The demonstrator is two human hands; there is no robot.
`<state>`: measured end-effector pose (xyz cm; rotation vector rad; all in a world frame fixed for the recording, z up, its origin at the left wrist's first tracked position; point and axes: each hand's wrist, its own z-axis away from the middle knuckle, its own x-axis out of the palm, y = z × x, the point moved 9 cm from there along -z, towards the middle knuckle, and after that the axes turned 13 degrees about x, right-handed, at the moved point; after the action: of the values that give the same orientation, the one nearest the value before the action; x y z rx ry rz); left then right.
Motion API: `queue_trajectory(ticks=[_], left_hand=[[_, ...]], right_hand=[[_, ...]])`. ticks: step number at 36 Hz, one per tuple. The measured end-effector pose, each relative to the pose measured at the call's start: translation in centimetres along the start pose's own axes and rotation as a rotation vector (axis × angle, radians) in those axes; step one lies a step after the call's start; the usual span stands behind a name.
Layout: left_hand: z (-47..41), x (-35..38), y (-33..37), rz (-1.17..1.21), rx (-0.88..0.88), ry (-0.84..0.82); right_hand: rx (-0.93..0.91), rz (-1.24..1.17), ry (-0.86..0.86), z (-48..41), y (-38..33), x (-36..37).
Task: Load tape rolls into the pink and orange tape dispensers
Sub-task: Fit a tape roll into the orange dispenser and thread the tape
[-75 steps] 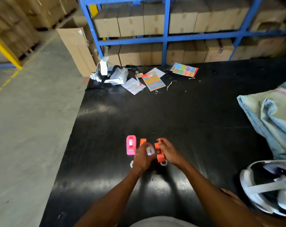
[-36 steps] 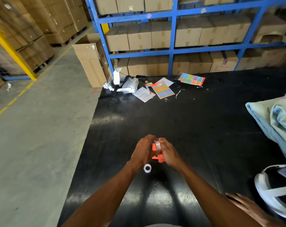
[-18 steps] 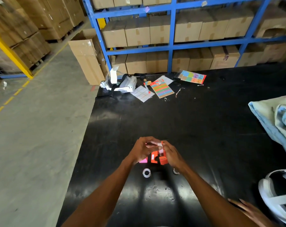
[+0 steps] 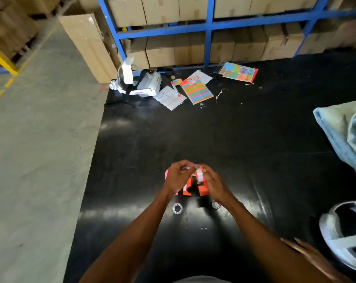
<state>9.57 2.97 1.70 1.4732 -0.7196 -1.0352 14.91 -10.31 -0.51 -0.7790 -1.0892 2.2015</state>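
Both my hands meet over the black table (image 4: 244, 144). My right hand (image 4: 214, 185) holds a white tape roll (image 4: 199, 175) at the top of the orange tape dispenser (image 4: 193, 187), which stands on the table between my hands. The fingers of my left hand (image 4: 178, 176) are pinched just left of the roll, on what looks like its loose end. The pink tape dispenser (image 4: 166, 173) is mostly hidden behind my left hand. Two small loose tape rolls lie near my wrists, one on the left (image 4: 177, 208) and one on the right (image 4: 215, 204).
At the table's far side lie a white headset (image 4: 141, 83) and several colourful sticker sheets (image 4: 197, 91). A pale cloth (image 4: 344, 135) covers the right edge, with another white headset (image 4: 344, 231) and someone's hand (image 4: 311, 254) below it. Concrete floor lies left of the table.
My hands have stayed together around the orange dispenser, working the tape roll on top of it. The second loose roll by my right wrist has come into sight.
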Motion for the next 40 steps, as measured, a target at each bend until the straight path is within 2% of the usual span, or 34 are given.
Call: queue_trajectory(ticks=[10, 18, 20, 24, 28, 31, 37, 40], left_hand=[[-2.4, 1.3, -1.3, -0.001, 0.000, -0.074], [-2.7, 0.7, -2.7, 0.215, -0.071, 0.060], [-2.7, 0.3, -3.8, 0.204, -0.088, 0.096], [-1.8, -0.9, -6.9, -0.228, -0.145, 0.106], [-0.5, 1.1, -8.7, -0.621, -0.146, -0.121], [-0.3, 2.1, -9.0, -0.855, -0.151, -0.220], [-0.7, 3.2, -8.8, -1.025, -0.206, -0.316], [-1.1, 3.4, -8.6, -1.042, -0.201, -0.312]], right_hand=[[0.067, -0.009, 0.002, -2.6, 1.6, -0.8], [0.099, -0.091, 0.024, -4.1, 1.9, -0.5], [0.103, -0.115, 0.029, -4.2, 1.8, -0.6], [0.124, -0.153, 0.007, -4.4, 1.7, -0.9], [0.104, -0.218, -0.017, -4.2, 0.9, -1.4], [0.077, -0.233, -0.043, -3.8, 0.2, -1.5], [0.003, -0.193, -0.036, -3.2, -1.2, -2.0], [-0.002, -0.177, -0.030, -3.0, -1.2, -2.2]])
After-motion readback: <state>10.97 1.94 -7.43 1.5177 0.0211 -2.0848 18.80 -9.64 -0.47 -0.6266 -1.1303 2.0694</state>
